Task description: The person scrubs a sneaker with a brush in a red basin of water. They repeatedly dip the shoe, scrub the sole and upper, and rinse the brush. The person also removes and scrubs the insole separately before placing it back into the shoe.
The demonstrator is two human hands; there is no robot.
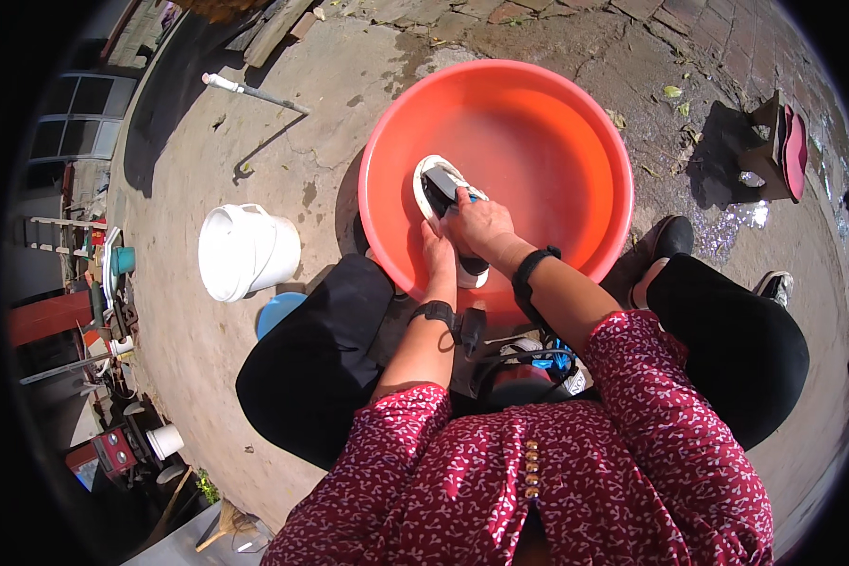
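Inside a large red plastic basin (573, 184), both my hands are at a dark shoe with a white sole (424, 189). My left hand (439, 251) grips the shoe's side from below, fingers partly hidden. My right hand (484, 225) lies over the middle of the shoe. Its index finger presses along a flat grey piece (441, 180), perhaps the back of a brush; a bit of blue shows beside that finger. The shoe's white end (472, 277) comes out under my right wrist. Cloudy water appears to cover the basin's floor.
A white bucket (247, 251) stands left, with a blue basin (280, 311) by my knee. A pipe (255, 92) rises from the concrete. At right are a small stool (767, 152) and another shoe (777, 286). More shoes (523, 347) lie between my legs.
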